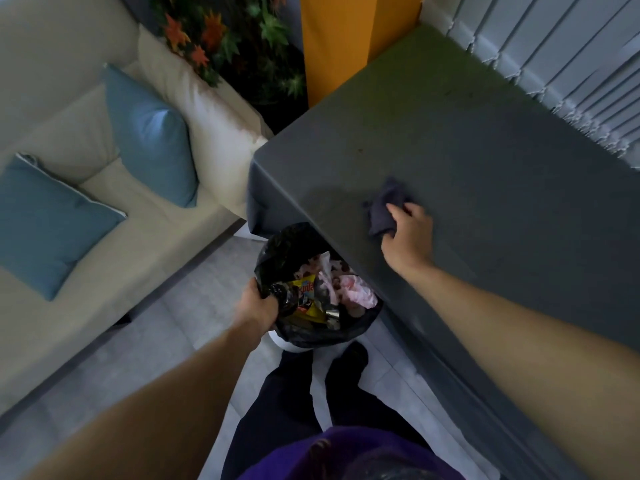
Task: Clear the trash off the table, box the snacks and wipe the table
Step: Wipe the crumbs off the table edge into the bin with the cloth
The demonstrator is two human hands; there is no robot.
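Nearby, sofa [104, 216], cushions [152, 136], plant [239, 39], blinds [561, 57]

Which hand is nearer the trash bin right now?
Left. The left hand grips the bag-lined rim of the trash bin; the right hand is up on the table, holding the cloth.

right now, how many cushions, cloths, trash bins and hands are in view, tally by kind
blue cushions: 2
grey cloth: 1
trash bin: 1
hands: 2, left hand gripping the bin's bag, right hand gripping the cloth
total: 6
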